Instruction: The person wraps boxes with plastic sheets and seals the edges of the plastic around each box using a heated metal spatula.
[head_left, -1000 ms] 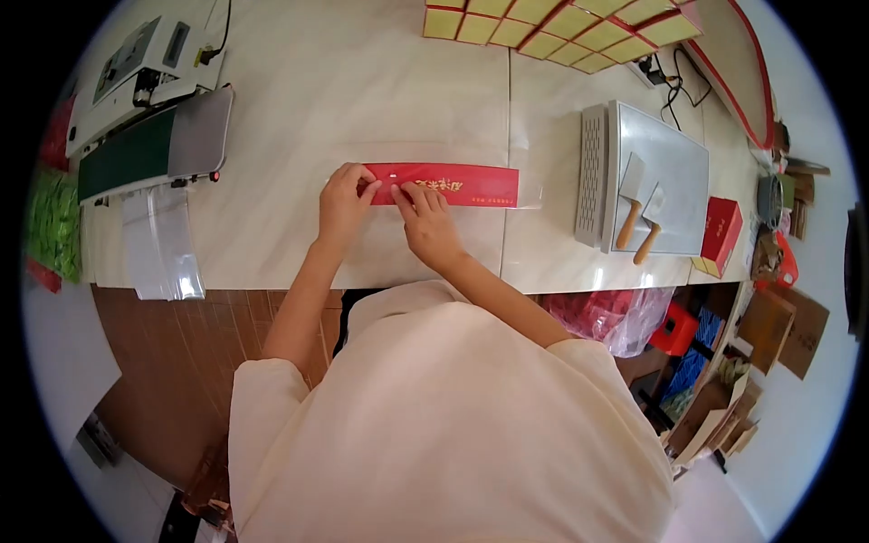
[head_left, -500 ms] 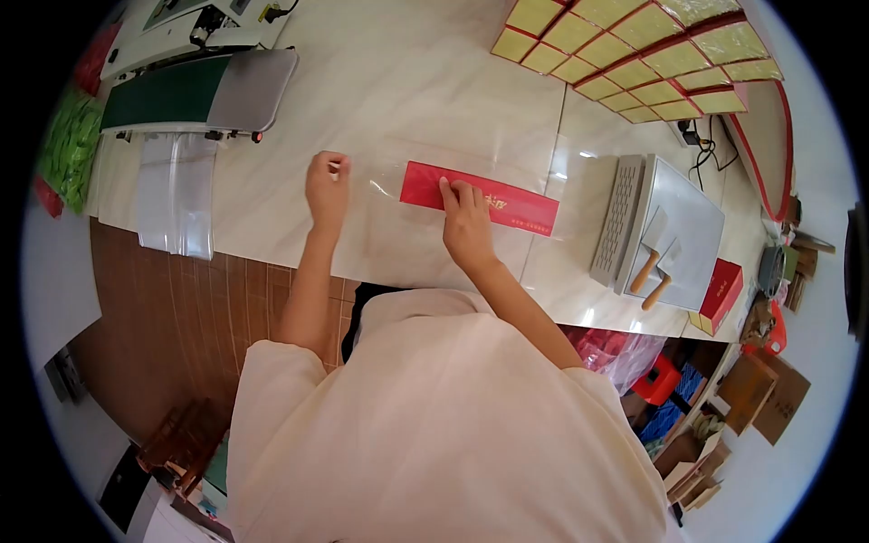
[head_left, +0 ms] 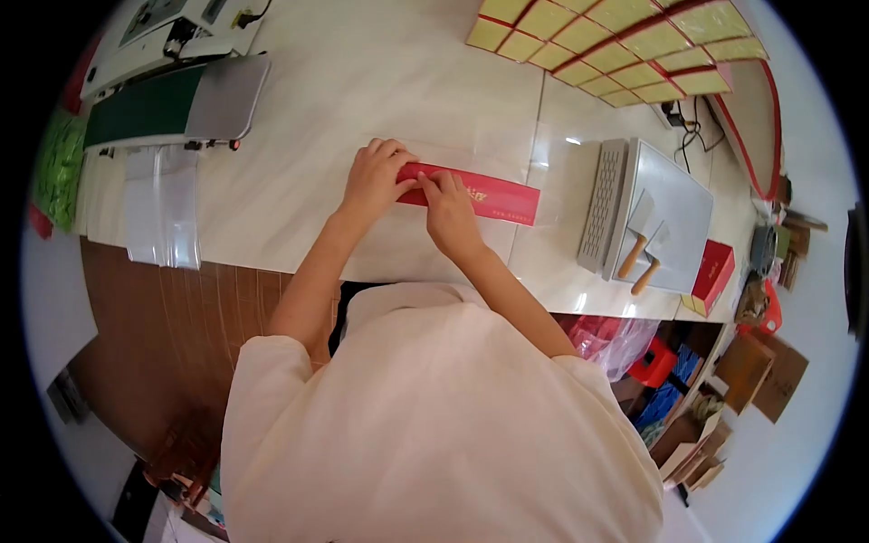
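At twelve o'clock, the red strip [head_left: 509, 202] already lies flat with clear film [head_left: 489, 163] showing beyond it, left hand [head_left: 373, 181] curled over its nine-o'clock end, right hand [head_left: 452, 215] bunched alongside, any pinch or remaining work indeterminable.

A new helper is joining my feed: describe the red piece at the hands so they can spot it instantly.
On the pale table, find the left hand and right hand, close together. Both touch the long red piece with gold characters. Unlike the blocky red box beside the metal-topped unit, it is a narrow strip.
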Tool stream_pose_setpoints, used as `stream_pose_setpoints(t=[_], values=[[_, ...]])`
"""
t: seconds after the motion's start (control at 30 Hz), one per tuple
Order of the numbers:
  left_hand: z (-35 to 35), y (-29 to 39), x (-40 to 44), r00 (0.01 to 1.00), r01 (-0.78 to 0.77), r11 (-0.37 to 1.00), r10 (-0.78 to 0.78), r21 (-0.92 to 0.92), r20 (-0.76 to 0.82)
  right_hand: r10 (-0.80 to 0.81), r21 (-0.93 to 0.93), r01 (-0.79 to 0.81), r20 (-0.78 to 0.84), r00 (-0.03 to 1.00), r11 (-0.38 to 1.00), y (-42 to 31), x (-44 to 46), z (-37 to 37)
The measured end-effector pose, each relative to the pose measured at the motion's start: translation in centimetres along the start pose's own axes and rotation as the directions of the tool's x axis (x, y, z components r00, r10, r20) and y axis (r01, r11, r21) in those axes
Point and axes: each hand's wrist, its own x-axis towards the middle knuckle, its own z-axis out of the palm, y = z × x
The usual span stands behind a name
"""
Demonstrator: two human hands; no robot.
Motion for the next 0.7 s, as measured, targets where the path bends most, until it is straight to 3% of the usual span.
stream_pose_setpoints(t=[0.13,0.2,0.27,0.33,0.4,0.47,0.53,0.57,0.63,0.67,0.7], values=[[-0.4,0.7,0.5,0.999,-0.049,0.999,0.049,0.009,0.010,0.031,0.143,-0.026,-0.034,0.999,0.989,0.6,0.3,-0.1],[-0.5,1.4,0.7,0.999,0.037,0.998,-0.036,0.057,-0.011,0.054,0.171,-0.039,-0.087,0.995,0.985,1.8,-0.2,-2.0],[-0.1,1.3,1.0,1.000,-0.004,0.998,0.006,0.070,-0.026,0.147,0.231,-0.091,-0.238,0.960,0.969,3.2,-1.1,-4.8],[-0.1,1.1,0.9,1.000,-0.010,0.997,0.012,0.080,-0.021,0.216,0.165,-0.166,-0.362,0.907,0.972,6.5,-2.9,-7.5],[0.0,1.2,0.7,0.998,-0.020,0.997,0.024,0.079,-0.054,0.326,0.099,-0.328,-0.548,0.770,0.940,9.9,-5.8,-11.5],[0.1,1.0,0.7,0.999,-0.029,0.997,0.032,0.076,-0.038,0.268,-0.174,-0.512,-0.689,0.673,0.841,13.1,-9.1,-15.3],[0.1,1.1,0.8,0.999,-0.030,0.996,0.033,0.082,-0.029,0.275,-0.255,-0.680,-0.775,0.569,0.687,14.6,-12.0,-18.1],[0.1,1.2,0.8,1.000,-0.017,0.997,0.019,0.078,-0.019,0.272,-0.250,-0.690,-0.787,0.554,0.679,15.4,-13.2,-18.7],[0.0,1.0,0.8,1.000,-0.004,0.996,0.004,0.093,-0.006,0.318,-0.252,-0.820,-0.831,0.455,0.514,16.9,-15.3,-18.4],[0.1,1.0,0.8,1.000,-0.015,0.995,0.016,0.097,-0.010,0.315,-0.244,-0.823,-0.838,0.445,0.513,17.6,-16.0,-18.0],[0.0,1.2,0.7,1.000,-0.001,0.997,0.001,0.082,-0.007,0.464,-0.206,-0.867,-0.776,0.427,0.454,18.2,-16.5,-17.5]])
